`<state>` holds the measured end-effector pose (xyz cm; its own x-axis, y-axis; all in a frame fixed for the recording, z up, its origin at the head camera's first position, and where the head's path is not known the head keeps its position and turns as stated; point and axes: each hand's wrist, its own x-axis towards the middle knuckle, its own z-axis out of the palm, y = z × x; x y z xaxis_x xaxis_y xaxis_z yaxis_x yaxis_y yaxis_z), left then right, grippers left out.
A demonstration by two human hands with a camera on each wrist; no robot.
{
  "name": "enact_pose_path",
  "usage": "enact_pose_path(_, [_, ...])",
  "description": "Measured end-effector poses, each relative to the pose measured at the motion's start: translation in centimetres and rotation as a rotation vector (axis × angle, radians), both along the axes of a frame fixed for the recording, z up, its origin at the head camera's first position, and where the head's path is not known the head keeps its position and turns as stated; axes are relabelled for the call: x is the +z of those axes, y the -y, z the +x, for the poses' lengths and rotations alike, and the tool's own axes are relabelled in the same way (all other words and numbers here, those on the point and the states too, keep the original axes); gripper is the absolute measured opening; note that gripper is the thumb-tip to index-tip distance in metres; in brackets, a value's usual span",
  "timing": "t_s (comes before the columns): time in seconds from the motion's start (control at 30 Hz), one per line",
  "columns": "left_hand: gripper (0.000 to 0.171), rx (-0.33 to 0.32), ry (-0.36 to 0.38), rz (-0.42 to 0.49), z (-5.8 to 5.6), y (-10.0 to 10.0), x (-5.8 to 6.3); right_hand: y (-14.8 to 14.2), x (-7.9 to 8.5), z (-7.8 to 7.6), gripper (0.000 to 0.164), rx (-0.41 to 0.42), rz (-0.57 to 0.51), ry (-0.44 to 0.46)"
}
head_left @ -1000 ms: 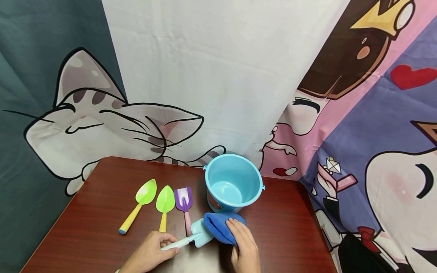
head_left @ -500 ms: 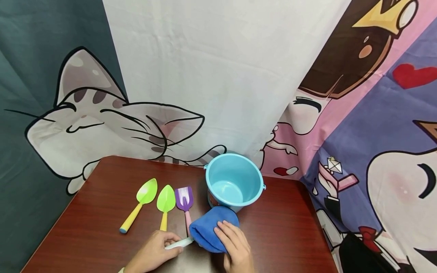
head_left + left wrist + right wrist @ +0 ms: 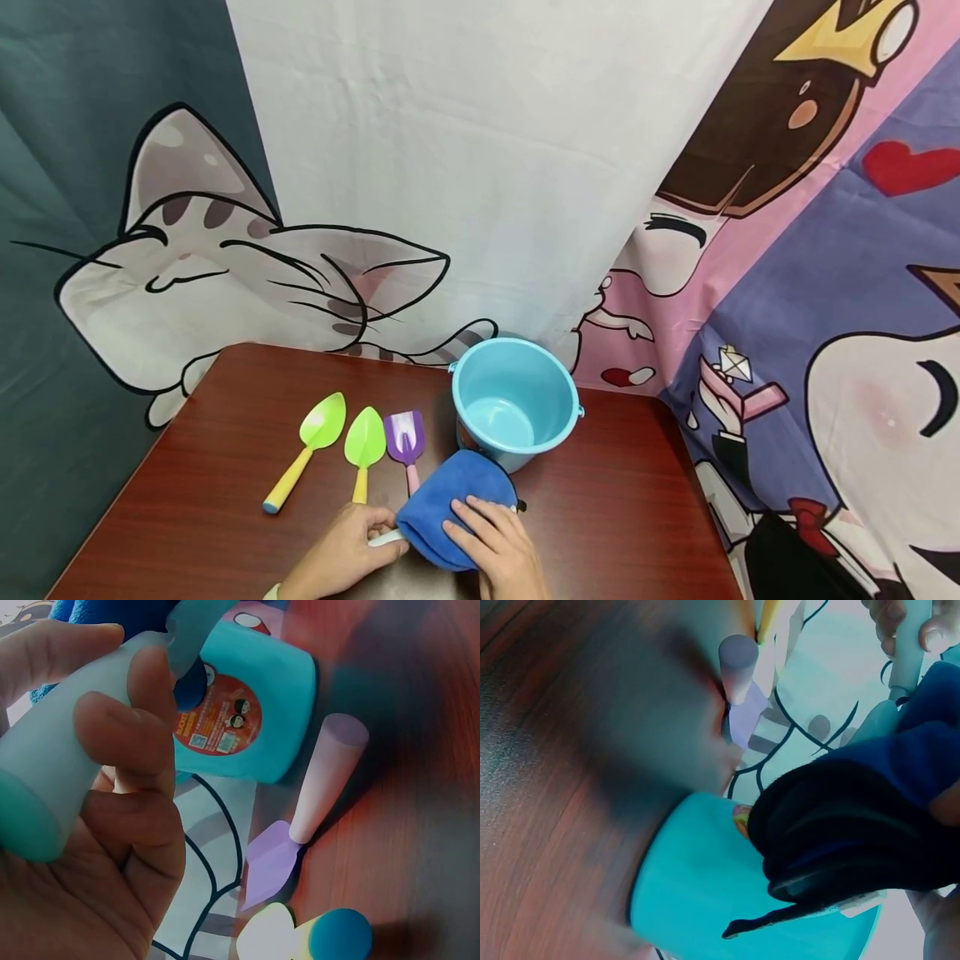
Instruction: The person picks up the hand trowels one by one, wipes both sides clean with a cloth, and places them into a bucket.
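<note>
My left hand [image 3: 337,546] grips the pale handle of a light blue toy shovel [image 3: 67,742], its fingers curled round it in the left wrist view. A folded blue cloth [image 3: 457,512] covers the shovel's blade in the head view. My right hand [image 3: 506,550] holds that cloth, fingers spread over its top. In the right wrist view the cloth's dark underside [image 3: 840,825] and a small black strap show, and part of the shovel's blade [image 3: 875,724] sticks out beside it. Most of the right hand is out of that view.
A light blue bucket [image 3: 465,375] stands just behind the cloth. To the left lie a purple shovel [image 3: 405,437] with a pink handle, a green trowel [image 3: 365,442] and another green trowel [image 3: 322,423], both yellow-handled, on the brown table [image 3: 622,500]. A printed curtain hangs behind.
My right hand has moved left and toward me with the cloth, from the blade's far end to near the handle. The blade is now hidden in the head view. My left hand stays nearly still.
</note>
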<state>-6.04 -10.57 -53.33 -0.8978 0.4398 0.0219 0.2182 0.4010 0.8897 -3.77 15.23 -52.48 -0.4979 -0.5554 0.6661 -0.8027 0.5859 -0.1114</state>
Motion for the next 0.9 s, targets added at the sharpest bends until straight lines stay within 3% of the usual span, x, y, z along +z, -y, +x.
enact_pose_path(0.3, [0.009, 0.001, 0.026, -0.007, -0.1, 0.1, 0.3, -0.5, -0.4, 0.1, 0.043, -0.020, 0.070, 0.071])
enact_pose_path(0.5, [0.011, -0.010, 0.063, -0.024, -0.1, 0.3, 0.3, -0.7, -0.6, 0.2, 0.052, -0.093, 0.108, 0.138])
enact_pose_path(0.6, [0.011, -0.017, 0.089, 0.011, 0.1, 0.5, 0.2, -0.9, -0.8, 0.0, 0.054, -0.120, 0.097, 0.133])
enact_pose_path(0.9, [0.006, -0.043, 0.053, 0.086, 0.4, 1.3, 0.2, -1.5, -1.2, -0.4, 0.052, -0.148, 0.039, 0.100])
